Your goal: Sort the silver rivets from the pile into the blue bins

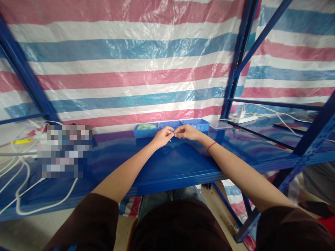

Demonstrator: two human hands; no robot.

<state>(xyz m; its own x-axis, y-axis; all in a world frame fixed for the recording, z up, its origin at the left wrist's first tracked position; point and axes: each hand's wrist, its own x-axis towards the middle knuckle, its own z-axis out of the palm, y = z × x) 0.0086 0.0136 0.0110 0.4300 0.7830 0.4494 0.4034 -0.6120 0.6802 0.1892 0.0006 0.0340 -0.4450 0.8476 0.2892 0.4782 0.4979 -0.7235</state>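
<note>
Both of my hands meet above the blue tabletop [162,164], just in front of a row of blue bins. My left hand [163,136] has its thumb and fingers pinched together, and a small thin metallic piece [170,141] sticks out below its fingertips. Close beside it, my right hand [187,132] also pinches at the fingertips; what it grips is too small to name. Behind the hands stand a left bin [146,132] with green material in it, a middle bin [171,124] and a right bin [199,124]; the contents of the last two are mostly hidden.
A clear plastic lid or tray [221,124] lies right of the bins. White cables [26,174] run over the table's left side, beside a blurred-out patch. A white power strip [244,118] sits at the right, behind blue metal posts [237,66]. Striped sheeting [131,76] hangs behind.
</note>
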